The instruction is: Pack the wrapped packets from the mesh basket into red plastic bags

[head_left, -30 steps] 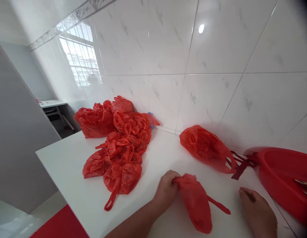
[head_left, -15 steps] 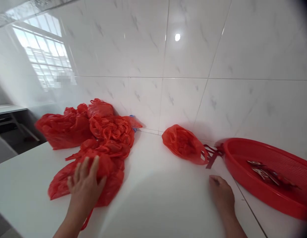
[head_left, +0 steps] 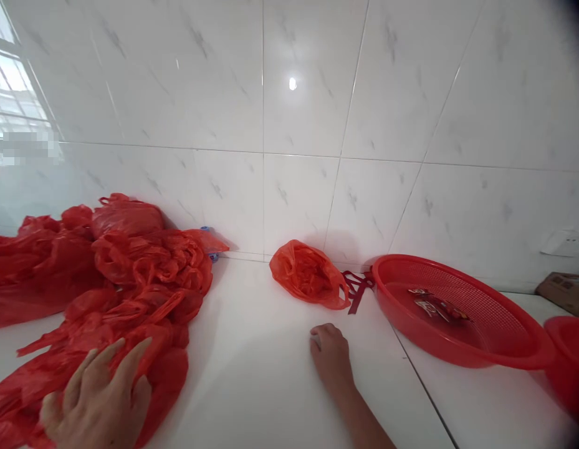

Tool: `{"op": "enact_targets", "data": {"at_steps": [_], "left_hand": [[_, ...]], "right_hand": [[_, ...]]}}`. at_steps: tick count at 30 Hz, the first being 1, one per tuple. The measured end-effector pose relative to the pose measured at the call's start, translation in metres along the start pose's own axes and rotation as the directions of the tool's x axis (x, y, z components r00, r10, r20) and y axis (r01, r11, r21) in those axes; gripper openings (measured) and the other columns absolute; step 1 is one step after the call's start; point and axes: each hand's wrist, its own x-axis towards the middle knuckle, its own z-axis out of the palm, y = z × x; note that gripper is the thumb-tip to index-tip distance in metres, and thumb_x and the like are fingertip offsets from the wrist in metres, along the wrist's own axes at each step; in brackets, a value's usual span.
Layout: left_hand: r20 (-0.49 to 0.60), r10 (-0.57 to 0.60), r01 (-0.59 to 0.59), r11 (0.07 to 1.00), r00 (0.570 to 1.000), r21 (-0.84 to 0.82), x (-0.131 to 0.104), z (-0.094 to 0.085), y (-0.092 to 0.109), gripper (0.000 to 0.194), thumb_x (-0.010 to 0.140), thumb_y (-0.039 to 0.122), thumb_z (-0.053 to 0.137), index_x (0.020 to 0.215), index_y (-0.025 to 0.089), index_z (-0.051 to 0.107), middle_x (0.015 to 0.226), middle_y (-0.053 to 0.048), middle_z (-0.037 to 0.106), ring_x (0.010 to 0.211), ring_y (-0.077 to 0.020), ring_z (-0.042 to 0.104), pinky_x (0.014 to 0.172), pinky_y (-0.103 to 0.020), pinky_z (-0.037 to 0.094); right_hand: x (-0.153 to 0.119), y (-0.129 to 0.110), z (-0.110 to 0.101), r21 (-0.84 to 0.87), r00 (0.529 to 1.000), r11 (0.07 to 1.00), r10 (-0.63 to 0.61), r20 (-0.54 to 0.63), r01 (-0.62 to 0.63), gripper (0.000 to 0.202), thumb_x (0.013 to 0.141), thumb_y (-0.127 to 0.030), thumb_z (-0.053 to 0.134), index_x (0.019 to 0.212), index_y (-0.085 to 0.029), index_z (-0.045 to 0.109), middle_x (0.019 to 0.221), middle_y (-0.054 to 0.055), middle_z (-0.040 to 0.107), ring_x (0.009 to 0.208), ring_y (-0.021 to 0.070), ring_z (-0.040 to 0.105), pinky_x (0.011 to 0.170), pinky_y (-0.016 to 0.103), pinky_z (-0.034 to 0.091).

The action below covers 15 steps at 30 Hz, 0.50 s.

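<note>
A spread of crumpled red plastic bags (head_left: 149, 262) covers the left of the white table. On the nearest of them lies my left hand (head_left: 100, 393), palm down with its fingers apart. My right hand (head_left: 330, 349) is over the white surface, its fingers curled in; whether something small is between them I cannot make out. Just beyond it, by the wall, sits a separate open-mouthed red bag (head_left: 308, 274) with crumpled red plastic inside. Dark red straps (head_left: 359, 288) lie between that bag and a red basket (head_left: 457, 355).
Several small packets (head_left: 436, 307) lie in the basket. At the far right are another red container (head_left: 569, 349) and a brown box (head_left: 563, 293). A tiled wall (head_left: 298, 118) runs along the back; a blue item (head_left: 213, 255) shows beside the bag pile.
The view has turned to the right, bringing the brown box and second red container into sight. My right hand is nearer the separate red bag. My left hand remains on the bags.
</note>
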Motion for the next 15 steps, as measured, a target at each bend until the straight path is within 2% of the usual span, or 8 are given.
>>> {"op": "enact_targets", "data": {"at_steps": [2,5,7,8,10,11,13,15], "left_hand": [[-0.055,0.210,-0.215,0.970,0.976,-0.110,-0.012,0.011,0.025,0.039,0.075,0.033,0.055,0.114,0.034,0.055,0.131,-0.004,0.050,0.126,-0.0321,0.041,0.100,-0.059,0.034],[0.151,0.411,-0.359,0.890,0.899,-0.280,-0.041,0.043,0.072,0.035,0.083,0.029,0.047,0.116,0.026,0.055,0.134,-0.010,0.047,0.123,-0.0270,0.046,0.097,-0.047,0.043],[0.383,0.493,-0.391,0.865,0.781,-0.314,-0.059,0.067,0.103,0.042,0.085,0.031,0.044,0.127,0.025,0.050,0.142,-0.010,0.041,0.129,-0.0281,0.040,0.100,-0.048,0.039],[0.500,0.538,-0.426,0.843,0.679,-0.329,-0.065,0.078,0.117,0.049,0.085,0.038,0.045,0.133,0.028,0.045,0.145,-0.010,0.037,0.132,-0.0312,0.035,0.102,-0.054,0.034],[0.615,0.591,-0.460,0.803,0.523,-0.380,-0.070,0.095,0.143,0.058,0.087,0.048,0.040,0.142,0.033,0.030,0.151,-0.006,0.025,0.137,-0.0326,0.024,0.106,-0.059,0.025],[0.638,0.602,-0.461,0.792,0.480,-0.400,-0.070,0.100,0.155,0.061,0.087,0.052,0.036,0.144,0.034,0.024,0.153,-0.005,0.020,0.138,-0.0324,0.020,0.107,-0.059,0.021],[0.668,0.587,-0.440,0.802,0.457,-0.404,-0.064,0.108,0.175,0.066,0.086,0.056,0.032,0.146,0.030,0.019,0.154,-0.006,0.014,0.140,-0.0323,0.014,0.108,-0.059,0.017],[0.684,0.550,-0.409,0.830,0.480,-0.380,-0.057,0.113,0.190,0.069,0.086,0.056,0.033,0.146,0.025,0.019,0.154,-0.008,0.014,0.140,-0.0326,0.011,0.109,-0.058,0.014]], "right_hand": [[0.003,-0.008,0.010,-0.024,1.000,1.000,-0.007,-0.019,0.006,0.029,0.075,-0.013,0.045,0.096,-0.021,0.063,0.099,0.007,0.061,0.097,0.0232,0.054,0.085,0.037,0.040],[0.009,-0.016,0.021,-0.077,0.995,0.997,-0.038,-0.087,0.031,0.042,0.075,-0.012,0.046,0.115,-0.019,0.056,0.115,0.010,0.056,0.114,0.0256,0.047,0.092,0.039,0.037],[0.016,-0.019,0.026,-0.114,0.988,0.992,-0.062,-0.140,0.047,0.045,0.076,-0.011,0.046,0.120,-0.018,0.052,0.120,0.011,0.053,0.120,0.0266,0.042,0.096,0.041,0.036],[0.020,-0.020,0.028,-0.130,0.984,0.990,-0.076,-0.162,0.055,0.046,0.076,-0.011,0.046,0.121,-0.017,0.051,0.121,0.012,0.052,0.121,0.0269,0.041,0.097,0.042,0.035],[0.029,-0.021,0.031,-0.153,0.975,0.986,-0.099,-0.199,0.068,0.046,0.077,-0.011,0.046,0.123,-0.016,0.050,0.123,0.013,0.051,0.123,0.0276,0.038,0.100,0.044,0.032],[0.033,-0.022,0.032,-0.162,0.971,0.984,-0.107,-0.213,0.073,0.045,0.078,-0.012,0.046,0.123,-0.016,0.050,0.124,0.013,0.050,0.124,0.0280,0.037,0.100,0.045,0.032],[0.043,-0.021,0.035,-0.168,0.965,0.983,-0.115,-0.234,0.076,0.044,0.079,-0.013,0.046,0.122,-0.016,0.050,0.126,0.014,0.049,0.127,0.0287,0.034,0.101,0.047,0.030],[0.054,-0.021,0.038,-0.157,0.960,0.984,-0.119,-0.253,0.081,0.042,0.081,-0.016,0.046,0.123,-0.016,0.050,0.128,0.014,0.048,0.129,0.0292,0.032,0.102,0.048,0.029]]}}
